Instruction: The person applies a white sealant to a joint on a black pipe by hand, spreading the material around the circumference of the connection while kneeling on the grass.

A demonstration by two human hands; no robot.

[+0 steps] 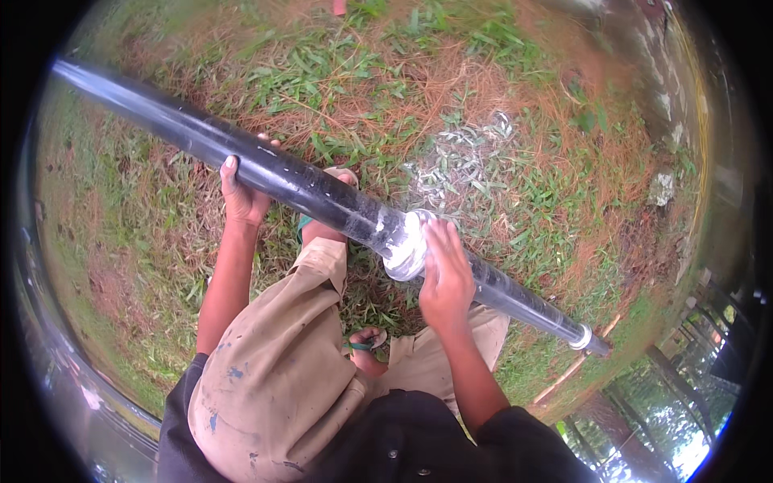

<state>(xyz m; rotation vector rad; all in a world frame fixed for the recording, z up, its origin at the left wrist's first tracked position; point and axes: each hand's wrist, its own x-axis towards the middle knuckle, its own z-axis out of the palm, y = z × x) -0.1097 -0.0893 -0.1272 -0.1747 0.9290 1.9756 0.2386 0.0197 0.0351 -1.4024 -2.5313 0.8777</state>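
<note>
A long black pole point(302, 183) runs slantwise across the view, from the upper left down to the right. My left hand point(248, 193) is closed round it, thumb on the near side and fingertips showing past the far side. Partway along sits a thick white collar point(405, 256), with white patches smeared on the black surface beside it. My right hand point(448, 274) presses on the collar's right side, fingers together and curved over it. Its palm side is hidden, so anything under the fingers cannot be seen. Beyond it the pole is thinner and ends near a smaller white ring point(581, 336).
White powder point(463, 165) covers a patch of grass past the collar. My bent knee in stained tan trousers point(278, 362) and my sandalled foot point(366, 342) are below the pole. A thin stick point(568, 374) lies near its right end. Trees point(620, 435) stand at the lower right.
</note>
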